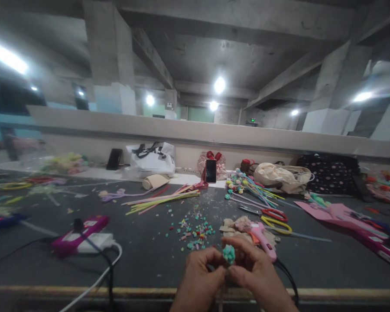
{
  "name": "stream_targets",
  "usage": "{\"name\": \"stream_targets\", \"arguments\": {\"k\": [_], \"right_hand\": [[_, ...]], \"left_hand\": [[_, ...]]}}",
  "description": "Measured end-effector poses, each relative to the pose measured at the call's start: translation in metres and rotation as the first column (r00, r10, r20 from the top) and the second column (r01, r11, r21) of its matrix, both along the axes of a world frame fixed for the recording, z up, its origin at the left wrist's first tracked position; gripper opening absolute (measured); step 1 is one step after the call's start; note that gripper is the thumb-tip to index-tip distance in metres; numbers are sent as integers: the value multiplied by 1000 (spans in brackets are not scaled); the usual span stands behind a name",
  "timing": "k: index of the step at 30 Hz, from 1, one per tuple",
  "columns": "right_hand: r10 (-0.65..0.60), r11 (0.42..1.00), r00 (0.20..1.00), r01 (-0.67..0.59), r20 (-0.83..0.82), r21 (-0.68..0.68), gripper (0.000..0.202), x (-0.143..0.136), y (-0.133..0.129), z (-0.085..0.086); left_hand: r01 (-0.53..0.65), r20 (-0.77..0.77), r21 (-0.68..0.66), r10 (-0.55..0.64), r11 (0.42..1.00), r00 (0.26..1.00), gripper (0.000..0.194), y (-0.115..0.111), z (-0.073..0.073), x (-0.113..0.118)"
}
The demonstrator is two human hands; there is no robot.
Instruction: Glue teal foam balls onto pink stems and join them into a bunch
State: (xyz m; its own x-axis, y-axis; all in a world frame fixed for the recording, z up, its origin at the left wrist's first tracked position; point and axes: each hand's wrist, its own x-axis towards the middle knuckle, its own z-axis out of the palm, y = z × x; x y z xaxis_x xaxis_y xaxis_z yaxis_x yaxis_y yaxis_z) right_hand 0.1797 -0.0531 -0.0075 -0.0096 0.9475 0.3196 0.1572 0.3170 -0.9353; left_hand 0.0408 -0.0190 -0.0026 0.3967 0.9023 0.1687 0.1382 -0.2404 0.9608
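Observation:
A small teal craft flower [228, 254] with a thin pale stem is held up between my two hands at the table's front edge. My left hand [202, 274] pinches it low on the left side, thumb near the stem. From the other side, my right hand [254, 269] closes on it with curled fingers and thumb. Small coloured pieces [198, 229] lie scattered just beyond the hands. A pink glue gun [262, 242] rests on a crumpled cloth by my right hand. Behind it are scissors [263, 213] with red and yellow handles.
Yellow and pink strips [164, 200] lie further back, left of a bunch of finished flowers [238, 182]. A phone [210, 170] leans upright against a pouch. Magenta power strip [79, 234] and white cable [112, 264] are at left. Pink sheet [338, 214] lies right.

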Motion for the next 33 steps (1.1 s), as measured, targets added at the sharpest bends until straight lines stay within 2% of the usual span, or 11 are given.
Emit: {"name": "stream_targets", "arguments": {"k": [5,11,17,24,26,30,31,33], "right_hand": [[43,998,998,-41,-44,49,29,-7,0,4],[36,992,999,-38,18,117,17,-7,-1,11],[-6,998,1000,4,30,69,12,-8,-1,8],[-67,996,995,62,69,67,8,-11,-3,10],[-86,995,992,81,97,58,16,-10,-5,10],[-39,999,992,37,116,18,57,-3,-6,5],[-27,1000,994,26,103,5,59,-1,-6,3],[-57,998,998,58,29,-8,51,3,-5,-1]], "left_hand": [[18,7,3,-18,1000,1000,10,3,-3,-1],[46,19,-29,-46,998,999,18,2,-1,-2],[-37,-76,16,38,999,996,20,-1,2,-1],[-40,-120,10,41,999,992,19,-4,9,-1],[-40,-113,21,43,999,993,15,-3,10,-2],[-4,-55,9,5,1000,998,14,-1,10,-5],[-2,-45,1,2,1000,999,15,-1,10,-5],[-31,-14,-18,31,999,999,15,1,9,-6]]}}
